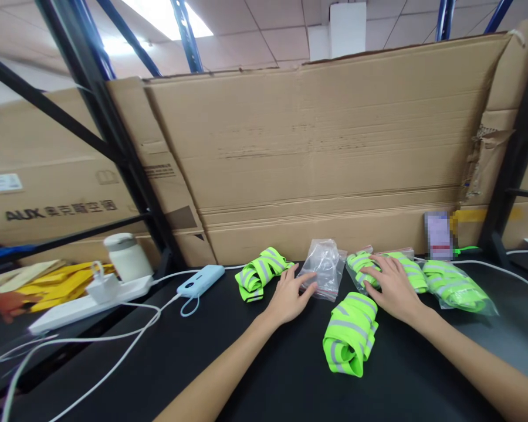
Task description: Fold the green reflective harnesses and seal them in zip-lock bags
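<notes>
Rolled vest (350,333) nearest; both hands' fingers spread flat on bags; carton (57,199) seemingly marked "AUX".

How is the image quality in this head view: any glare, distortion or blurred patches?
Head view: ceiling light is blown out; wide lens bends the rack posts and cardboard; one patch by the cardboard is pixelated; hands, left and right, and the vests are sharp and evenly lit.
</notes>
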`<control>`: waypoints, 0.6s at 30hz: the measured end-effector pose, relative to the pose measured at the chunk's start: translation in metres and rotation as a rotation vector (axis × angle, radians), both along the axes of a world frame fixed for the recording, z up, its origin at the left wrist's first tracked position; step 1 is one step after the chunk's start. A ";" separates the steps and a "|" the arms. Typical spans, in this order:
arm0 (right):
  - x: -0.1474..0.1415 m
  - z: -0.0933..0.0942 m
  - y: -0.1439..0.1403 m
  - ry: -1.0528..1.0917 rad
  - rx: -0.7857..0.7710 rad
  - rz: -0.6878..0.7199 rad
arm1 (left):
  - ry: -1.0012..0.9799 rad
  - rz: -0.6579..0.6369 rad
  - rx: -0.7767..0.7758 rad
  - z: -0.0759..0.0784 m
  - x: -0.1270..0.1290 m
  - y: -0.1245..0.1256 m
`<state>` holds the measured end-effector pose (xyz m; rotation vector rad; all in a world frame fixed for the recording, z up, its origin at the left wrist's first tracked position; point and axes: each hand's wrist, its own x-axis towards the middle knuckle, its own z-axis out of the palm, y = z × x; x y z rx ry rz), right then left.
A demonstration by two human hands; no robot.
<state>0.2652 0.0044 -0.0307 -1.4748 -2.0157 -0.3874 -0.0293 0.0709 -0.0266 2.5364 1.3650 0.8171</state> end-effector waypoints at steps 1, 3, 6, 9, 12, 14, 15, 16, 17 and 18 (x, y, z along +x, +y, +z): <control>0.002 -0.001 0.000 -0.041 -0.032 -0.020 | 0.024 0.019 -0.013 -0.002 0.000 0.000; 0.005 -0.001 -0.001 -0.088 -0.103 -0.033 | 0.054 0.036 -0.007 -0.002 0.001 -0.001; 0.009 -0.002 -0.001 -0.128 -0.173 -0.016 | 0.071 0.019 0.058 0.000 0.002 -0.004; 0.014 -0.004 0.001 -0.141 -0.181 -0.003 | 0.095 -0.011 0.039 0.003 0.003 -0.007; 0.018 -0.008 0.007 -0.141 -0.157 0.010 | 0.156 -0.011 -0.063 0.006 0.003 -0.009; 0.019 -0.011 0.010 -0.121 -0.129 0.013 | 0.192 -0.010 -0.108 0.008 0.003 -0.010; 0.019 -0.012 0.011 -0.095 -0.112 0.017 | 0.200 -0.012 -0.119 0.009 0.002 -0.010; 0.019 -0.012 0.012 -0.055 -0.094 0.021 | 0.204 -0.020 -0.122 0.009 0.002 -0.010; 0.019 -0.012 0.012 -0.003 -0.072 0.023 | 0.205 -0.030 -0.116 0.009 0.002 -0.010; 0.018 -0.011 0.012 0.057 -0.043 0.020 | 0.205 -0.040 -0.099 0.009 0.002 -0.011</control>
